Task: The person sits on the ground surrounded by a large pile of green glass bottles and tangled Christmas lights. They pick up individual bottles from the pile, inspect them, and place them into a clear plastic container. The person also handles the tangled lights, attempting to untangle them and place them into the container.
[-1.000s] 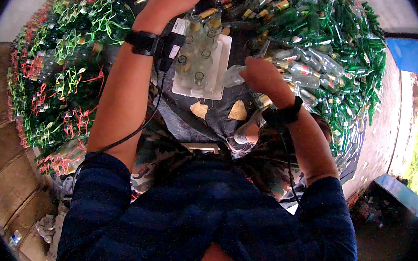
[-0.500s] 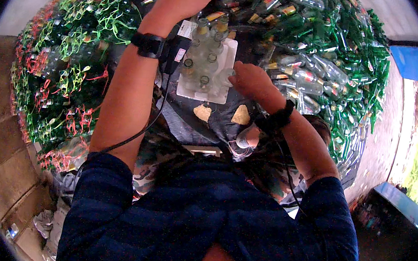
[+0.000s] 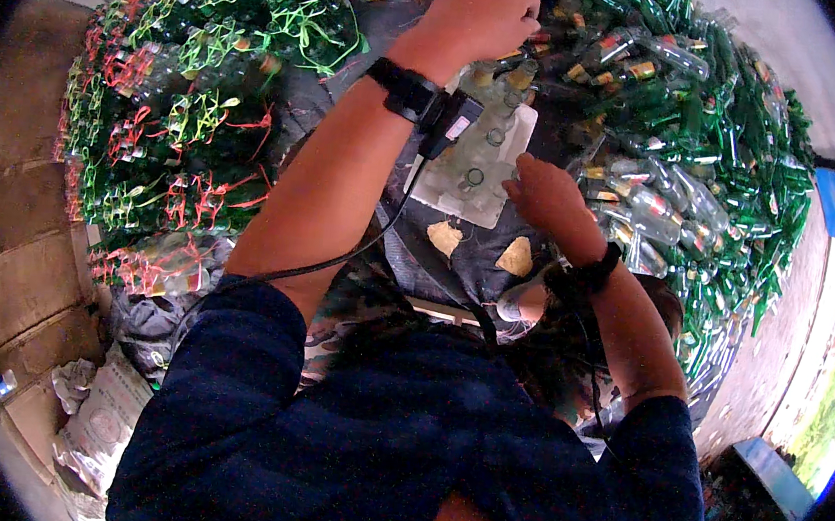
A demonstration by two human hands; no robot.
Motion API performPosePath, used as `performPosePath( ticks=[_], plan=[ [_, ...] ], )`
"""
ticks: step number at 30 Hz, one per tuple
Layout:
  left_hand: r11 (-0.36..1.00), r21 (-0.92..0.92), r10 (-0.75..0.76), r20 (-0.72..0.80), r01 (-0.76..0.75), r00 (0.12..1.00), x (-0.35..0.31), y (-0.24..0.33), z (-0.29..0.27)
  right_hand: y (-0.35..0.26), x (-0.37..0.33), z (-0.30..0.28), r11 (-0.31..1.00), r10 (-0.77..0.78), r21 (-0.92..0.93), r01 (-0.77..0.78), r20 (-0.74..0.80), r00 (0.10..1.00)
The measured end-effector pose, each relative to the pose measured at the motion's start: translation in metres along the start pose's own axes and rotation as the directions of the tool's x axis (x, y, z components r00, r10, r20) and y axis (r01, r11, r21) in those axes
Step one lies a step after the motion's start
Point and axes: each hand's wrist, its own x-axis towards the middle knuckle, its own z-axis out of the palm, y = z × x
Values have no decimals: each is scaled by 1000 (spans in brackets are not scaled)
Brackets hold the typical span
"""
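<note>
The left hand [image 3: 491, 14] is hovering beyond the far end of a shallow white rectangular tray [image 3: 523, 130], its fingers curling inward; whether they are pinching anything is not showing. The right hand [image 3: 549, 198] is bending its fingers beside the tray's right edge, next to clear glass, and I cannot tell whether it is gripping a bottle there. Several clear glass bottles [image 3: 474, 178] are standing close together in the tray, mouths upward, their count blurring.

Knocking is looking like the main risk: with the bottles crowding, a sideways bump from either hand could be tipping one into its neighbours and chipping a rim. The thin black cable [image 3: 358, 251] and the small black box [image 3: 450, 133] at the left wrist are hanging near the tray's left side, where they could be catching a bottle neck.

On the left, bottles bundled in green and red ties [image 3: 227, 46] are heaping up; on the right, a big pile of loose green and clear bottles [image 3: 691, 136] is narrowing the space. Two flat pale-yellow pieces [image 3: 445, 237] are lying just before the tray.
</note>
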Motion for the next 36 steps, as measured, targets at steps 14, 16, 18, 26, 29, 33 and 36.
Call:
performPosePath(
  ticks=[14,16,18,26,29,33,36],
  plan=[
    [1000,-12,20,114,-18,993,1,-14,-4,46,-1,-5,997,-76,27,75,26,997],
    [1000,-20,23,151,-20,988,2,-17,0,45,-5,-14,997,-82,-11,82,50,995],
    [1000,-20,21,220,-17,975,3,-19,1,48,-7,-7,996,-87,-25,88,37,996],
    [993,-91,-36,353,72,935,1,-12,8,92,-11,-64,997,-62,40,59,77,995],
    [989,-104,-60,388,108,920,2,-9,4,154,-22,-91,1000,22,6,-21,-298,954],
    [991,-80,-62,406,103,912,1,-18,7,181,-56,-129,916,342,291,-275,-211,916],
    [989,-101,-59,420,111,906,3,-15,6,211,-69,-123,894,348,336,-296,-105,931]
  ],
)
